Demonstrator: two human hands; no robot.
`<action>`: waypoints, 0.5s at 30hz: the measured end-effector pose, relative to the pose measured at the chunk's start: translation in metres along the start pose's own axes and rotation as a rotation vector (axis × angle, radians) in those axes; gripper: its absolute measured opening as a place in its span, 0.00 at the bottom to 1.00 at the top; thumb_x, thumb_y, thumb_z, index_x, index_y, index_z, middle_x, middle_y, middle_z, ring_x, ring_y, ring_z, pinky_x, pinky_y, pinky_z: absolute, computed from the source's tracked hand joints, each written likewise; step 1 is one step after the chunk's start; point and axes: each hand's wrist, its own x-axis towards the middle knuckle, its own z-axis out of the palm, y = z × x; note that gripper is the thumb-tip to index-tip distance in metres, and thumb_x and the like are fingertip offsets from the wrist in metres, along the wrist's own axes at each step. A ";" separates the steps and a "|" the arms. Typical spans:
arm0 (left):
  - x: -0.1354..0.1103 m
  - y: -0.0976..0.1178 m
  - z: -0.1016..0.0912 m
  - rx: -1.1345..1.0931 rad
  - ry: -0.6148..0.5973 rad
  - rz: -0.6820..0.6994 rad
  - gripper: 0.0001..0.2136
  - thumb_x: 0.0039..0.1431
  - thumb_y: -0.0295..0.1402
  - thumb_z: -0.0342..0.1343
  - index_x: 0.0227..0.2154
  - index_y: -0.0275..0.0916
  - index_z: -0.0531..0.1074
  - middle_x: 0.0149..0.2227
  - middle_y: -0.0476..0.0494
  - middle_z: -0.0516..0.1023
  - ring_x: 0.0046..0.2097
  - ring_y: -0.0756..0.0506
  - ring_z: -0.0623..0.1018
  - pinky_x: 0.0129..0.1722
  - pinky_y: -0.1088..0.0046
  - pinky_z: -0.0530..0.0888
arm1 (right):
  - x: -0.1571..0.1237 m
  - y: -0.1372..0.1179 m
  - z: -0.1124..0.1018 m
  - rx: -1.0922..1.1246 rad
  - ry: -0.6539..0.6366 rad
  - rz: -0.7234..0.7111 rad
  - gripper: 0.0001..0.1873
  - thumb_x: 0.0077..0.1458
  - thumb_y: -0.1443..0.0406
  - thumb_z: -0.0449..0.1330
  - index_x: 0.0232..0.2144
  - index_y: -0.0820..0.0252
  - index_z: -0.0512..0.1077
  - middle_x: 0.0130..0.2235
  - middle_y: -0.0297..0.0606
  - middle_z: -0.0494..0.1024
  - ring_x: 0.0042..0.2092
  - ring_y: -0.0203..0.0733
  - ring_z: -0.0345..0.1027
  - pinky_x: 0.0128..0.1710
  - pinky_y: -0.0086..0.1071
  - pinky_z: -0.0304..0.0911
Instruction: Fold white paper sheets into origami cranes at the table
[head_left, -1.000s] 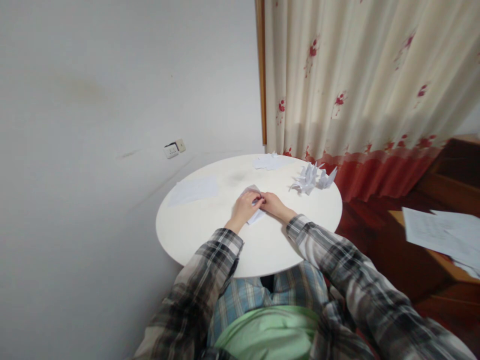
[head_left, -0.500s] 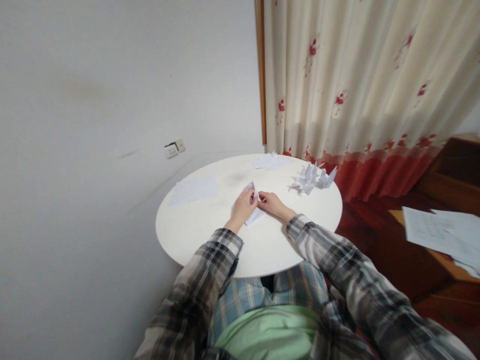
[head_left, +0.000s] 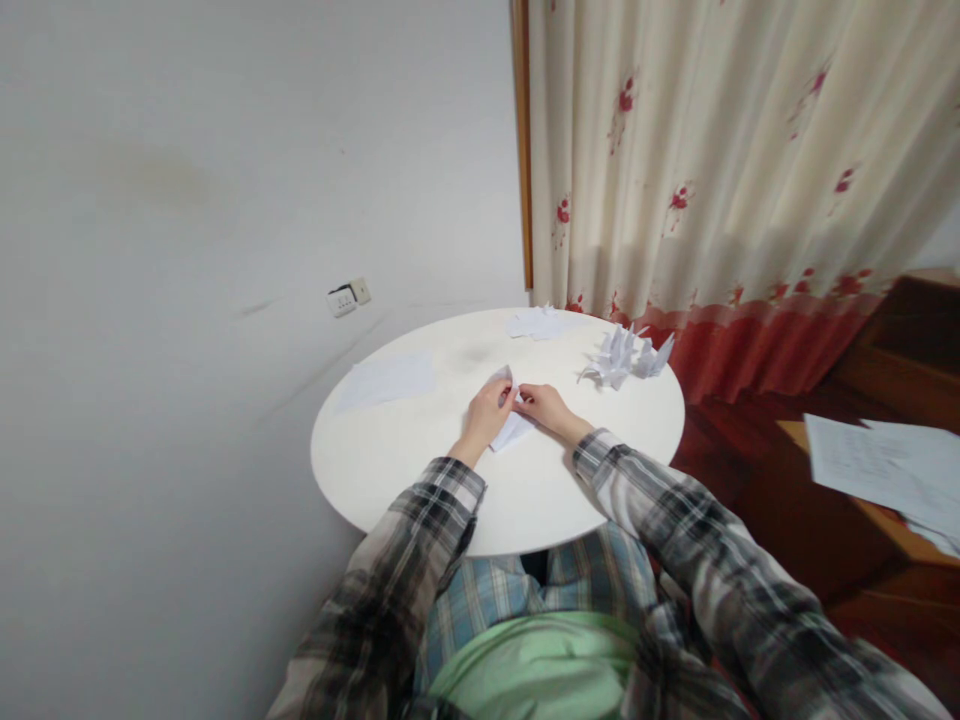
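Note:
A folded piece of white paper [head_left: 511, 430] is between my hands above the middle of the round white table [head_left: 375, 455]. My left hand [head_left: 489, 408] pinches its left side, with a raised flap standing up past the fingers. The fingertips of my right hand [head_left: 546, 406] are closed on the paper's right edge, close to the left fingertips. My fingers hide part of the folds. Several folded paper cranes [head_left: 615, 358] stand in a cluster at the table's right.
Flat white paper [head_left: 390, 378] lies at the table's left, and smaller paper pieces [head_left: 534, 323] lie at the back edge. A wall with a socket [head_left: 342, 302] borders the left; a flowered curtain [head_left: 675, 150] hangs behind. Printed sheets [head_left: 885, 460] rest on wooden furniture at right.
Both hands stay nearly in place on the paper. The raised flap has shifted very slightly to the right; the other things have not moved.

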 end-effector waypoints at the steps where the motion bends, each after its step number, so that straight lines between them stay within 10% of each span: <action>1: 0.000 0.000 0.000 0.001 0.011 0.007 0.09 0.57 0.34 0.46 0.34 0.38 0.69 0.34 0.44 0.74 0.37 0.48 0.73 0.38 0.73 0.68 | 0.000 0.000 0.000 -0.014 -0.001 0.004 0.08 0.49 0.62 0.58 0.27 0.63 0.71 0.24 0.32 0.71 0.25 0.30 0.56 0.26 0.24 0.45; 15: 0.001 -0.002 0.000 0.022 0.097 0.055 0.08 0.57 0.33 0.47 0.33 0.37 0.70 0.34 0.44 0.74 0.38 0.47 0.72 0.40 0.72 0.68 | 0.000 -0.001 -0.001 -0.016 0.017 0.004 0.16 0.52 0.56 0.54 0.24 0.63 0.71 0.21 0.32 0.69 0.24 0.30 0.53 0.25 0.25 0.42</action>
